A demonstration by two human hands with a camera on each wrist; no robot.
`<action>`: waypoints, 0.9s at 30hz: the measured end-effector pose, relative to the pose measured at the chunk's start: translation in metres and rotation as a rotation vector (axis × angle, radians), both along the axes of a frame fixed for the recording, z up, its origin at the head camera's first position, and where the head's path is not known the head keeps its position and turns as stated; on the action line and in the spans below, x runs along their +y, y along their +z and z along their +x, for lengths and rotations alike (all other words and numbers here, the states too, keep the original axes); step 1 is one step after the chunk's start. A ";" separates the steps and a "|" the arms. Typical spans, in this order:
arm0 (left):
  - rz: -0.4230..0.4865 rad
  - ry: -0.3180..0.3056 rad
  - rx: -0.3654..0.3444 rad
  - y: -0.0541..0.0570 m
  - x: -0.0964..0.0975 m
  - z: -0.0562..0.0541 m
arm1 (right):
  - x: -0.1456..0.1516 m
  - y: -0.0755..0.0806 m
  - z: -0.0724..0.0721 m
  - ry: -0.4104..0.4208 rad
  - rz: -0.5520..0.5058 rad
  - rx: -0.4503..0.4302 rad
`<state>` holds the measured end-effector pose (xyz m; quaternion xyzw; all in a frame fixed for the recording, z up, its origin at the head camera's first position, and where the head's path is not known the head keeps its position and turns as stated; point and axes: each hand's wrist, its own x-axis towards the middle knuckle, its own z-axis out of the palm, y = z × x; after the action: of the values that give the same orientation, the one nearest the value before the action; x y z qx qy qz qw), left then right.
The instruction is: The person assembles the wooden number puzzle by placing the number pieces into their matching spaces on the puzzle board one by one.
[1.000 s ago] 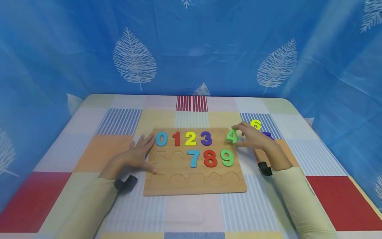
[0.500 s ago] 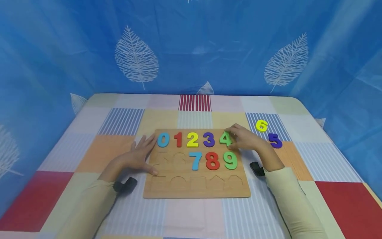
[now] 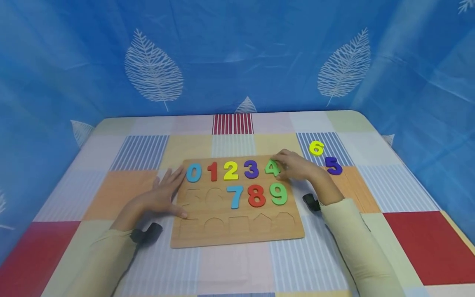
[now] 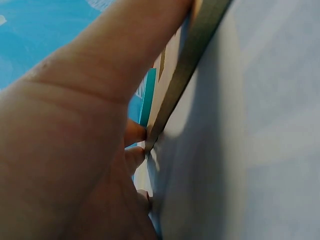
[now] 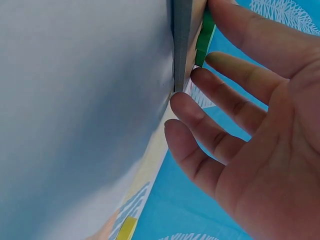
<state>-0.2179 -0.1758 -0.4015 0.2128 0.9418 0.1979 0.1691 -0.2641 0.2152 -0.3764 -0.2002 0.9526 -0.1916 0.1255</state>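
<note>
Right hand (image 3: 297, 166) pinching, thumb and index finger at the sides of the green 4 (image 3: 271, 168), which we find right of centre in the frame, at the upper right of the board (image 3: 237, 240); left hand (image 3: 162, 199) spread at the board's left edge. The 4 stands upright to our view, top toward the frame's upper edge, long axis running up and down, crossing the board's longer left-to-right line. We judge the step to be seating the 4: brace the board, square the 4 with the 3 (image 3: 251, 169), press evenly; whether it sits fully down we cannot tell
</note>
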 end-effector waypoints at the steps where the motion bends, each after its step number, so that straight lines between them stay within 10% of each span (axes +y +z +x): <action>1: -0.002 0.003 -0.002 0.000 0.000 0.000 | 0.000 0.001 0.000 0.002 0.000 -0.001; 27: -0.004 0.019 -0.011 -0.001 0.001 -0.002 | 0.051 0.018 0.004 -0.086 0.078 -0.049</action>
<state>-0.2197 -0.1748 -0.4022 0.2025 0.9431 0.1990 0.1730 -0.2597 0.2661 -0.3581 -0.1491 0.9637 -0.1644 0.1483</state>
